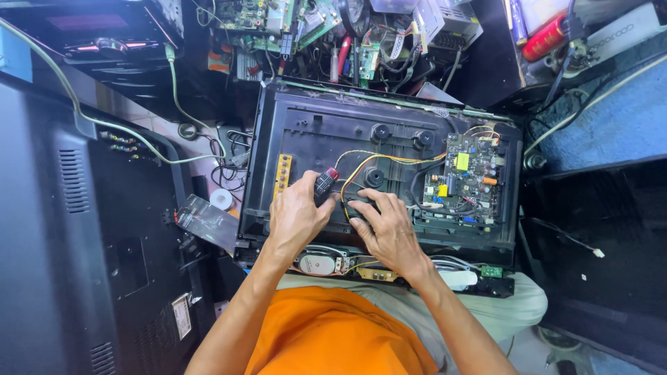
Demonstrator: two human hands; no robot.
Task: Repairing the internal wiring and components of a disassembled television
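Two hands work on the open television back lying on the lap — the left hand grips a screwdriver, the right hand presses fingers spread beside the wires. The circuit board looks still mounted — the work seems far from finished.

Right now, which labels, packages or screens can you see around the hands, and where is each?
Clear plastic bag: left of the left hand, flat, glossy, see-through.
White sticker: on the black TV back cover at lower left, small rectangle.
Yellow label: on the circuit board, right of the right hand, small square.
No lit screen in view.
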